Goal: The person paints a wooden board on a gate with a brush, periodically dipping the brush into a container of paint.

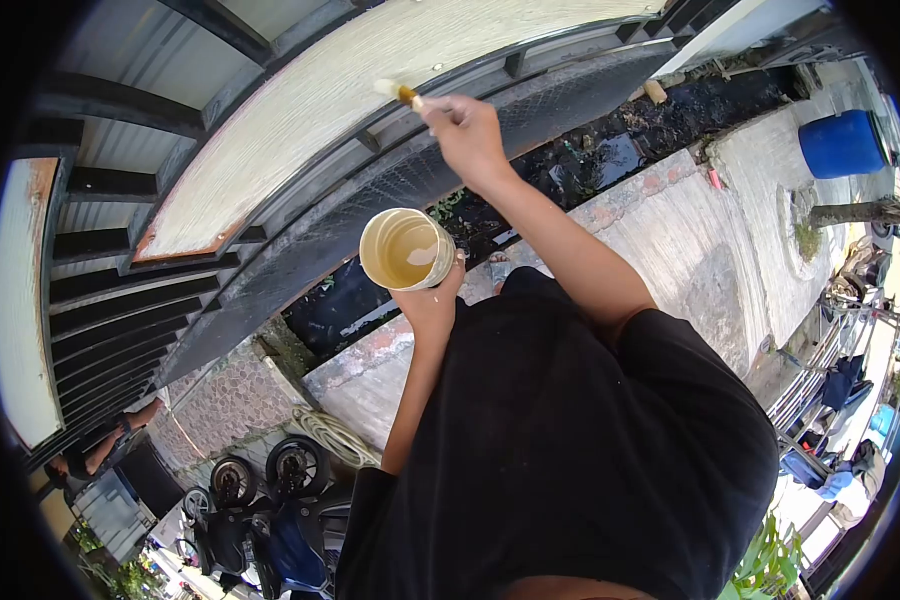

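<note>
My right hand (462,132) is closed around the handle of a paintbrush (407,96), whose pale bristles overlap the cream-painted wooden panel (320,110) in this view. The panel is a long curved-looking board with visible grain, set on a dark metal fence. Lower down, my left hand (434,300) grips a small paint bucket (375,250) from below and the side. Pale, cloudy liquid shows inside the bucket, whose mouth faces up toward me. Part of the left fingers is hidden behind the bucket.
Dark water lies in a ditch (610,160) between the fence and the concrete path (670,240). A blue barrel (840,144) stands at the upper right. Motorbikes (295,530) and a coiled hose (335,437) are at lower left, near another person (105,450).
</note>
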A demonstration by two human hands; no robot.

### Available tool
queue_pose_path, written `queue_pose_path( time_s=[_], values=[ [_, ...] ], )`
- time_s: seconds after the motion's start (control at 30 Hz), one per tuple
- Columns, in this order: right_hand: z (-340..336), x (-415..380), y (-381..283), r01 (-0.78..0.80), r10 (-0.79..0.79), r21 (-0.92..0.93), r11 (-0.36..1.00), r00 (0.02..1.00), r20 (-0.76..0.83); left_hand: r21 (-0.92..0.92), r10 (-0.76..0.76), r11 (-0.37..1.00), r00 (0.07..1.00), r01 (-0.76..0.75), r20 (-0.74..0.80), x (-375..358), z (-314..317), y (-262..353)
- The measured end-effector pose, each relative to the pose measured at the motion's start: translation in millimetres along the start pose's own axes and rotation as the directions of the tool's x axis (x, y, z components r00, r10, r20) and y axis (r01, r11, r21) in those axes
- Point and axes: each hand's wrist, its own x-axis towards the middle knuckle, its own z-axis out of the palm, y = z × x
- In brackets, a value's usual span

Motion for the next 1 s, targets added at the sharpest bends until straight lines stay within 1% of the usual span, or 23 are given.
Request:
queue_pose_path(
  time_s=[0.03, 0.07, 0.13, 0.2, 0.27, 0.33, 0.4, 0.47, 0.6, 0.67, 0.7, 0.73, 0.8, 0.83, 0.93, 0.97, 1.0],
  values=[
    [-19.7, 8.1, -27.5, -0.120, 0.119, -0.017, 0.993, 0.992, -0.033, 0.003, 0.008, 1.000, 1.000, -0.008, 0.010, 0.2, -2.6, 2.2],
    [-32.8, 23.1, -23.4, -0.144, 0.150, 0.053, 0.988, 0.980, -0.134, 0.012, -0.001, 1.000, 1.000, 0.001, 0.019, 0.3, -4.0, 4.9],
    [-52.0, 31.5, -23.0, -0.093, 0.099, 0.032, 0.995, 0.941, -0.324, 0.021, -0.002, 1.000, 0.999, 0.001, 0.032, 1.7, -9.0, 9.2],
    [-48.2, 25.8, -21.9, -0.031, 0.034, 0.014, 0.999, 0.895, -0.445, 0.012, 0.027, 1.000, 0.998, -0.028, 0.064, 2.9, -15.8, 10.3],
    [-21.9, 14.8, -11.1, 0.034, -0.066, -0.079, 0.996, 0.893, -0.445, 0.032, 0.038, 0.999, 0.998, -0.040, 0.056, 4.0, -20.8, 11.8],
    [17.5, 0.4, 4.8, 0.121, -0.145, -0.090, 0.989, 0.922, -0.360, 0.050, 0.048, 0.997, 0.997, -0.052, 0.061, 4.1, -27.3, 10.9],
    [44.2, -19.7, 4.4, 0.043, -0.056, -0.056, 0.998, 0.960, -0.274, 0.063, 0.025, 0.998, 0.998, -0.029, 0.057, 5.3, -34.1, 8.6],
    [48.5, -35.8, -2.7, -0.009, 0.003, -0.025, 1.000, 0.970, -0.245, 0.062, 0.029, 0.997, 0.997, -0.034, 0.076, 8.3, -38.0, 12.5],
    [36.4, -37.8, -8.4, 0.009, -0.015, -0.022, 1.000, 0.945, -0.326, 0.060, 0.017, 0.998, 0.996, -0.022, 0.085, 11.3, -46.9, 14.3],
    [42.3, -27.4, -3.2, 0.158, -0.211, -0.160, 0.974, 0.890, -0.403, 0.062, 0.024, 0.998, 0.995, -0.030, 0.096, 12.6, -51.1, 4.9],
    [49.6, -25.3, 1.6, 0.206, -0.291, -0.237, 0.949, 0.862, -0.415, 0.066, 0.028, 0.997, 0.994, -0.035, 0.101, 13.6, -52.4, 6.7],
    [49.7, -27.3, 7.0, 0.205, -0.292, -0.238, 0.949, 0.856, -0.427, 0.066, 0.032, 0.997, 0.993, -0.040, 0.115, 13.8, -52.9, 9.1],
    [54.7, -31.2, 7.9, 0.001, -0.079, -0.183, 0.983, 0.904, -0.420, 0.053, 0.048, 0.997, 0.991, -0.055, 0.121, 16.2, -53.8, 15.8],
    [58.1, -30.0, 3.7, 0.005, -0.081, -0.177, 0.984, 0.902, -0.425, 0.055, 0.054, 0.997, 0.991, -0.061, 0.126, 18.9, -55.3, 15.9],
    [61.7, -30.6, -5.5, 0.119, -0.139, -0.072, 0.990, 0.848, -0.511, 0.044, 0.083, 0.995, 0.986, -0.090, 0.142, 20.9, -61.7, 9.0],
    [62.0, -31.2, -2.9, 0.116, -0.136, -0.071, 0.991, 0.845, -0.516, 0.046, 0.072, 0.996, 0.986, -0.079, 0.148, 21.2, -65.4, 3.1],
    [63.1, -28.9, -1.8, 0.057, -0.090, -0.079, 0.995, 0.856, -0.510, 0.049, 0.064, 0.996, 0.986, -0.073, 0.155, 23.3, -67.4, 4.8]
  ],
)
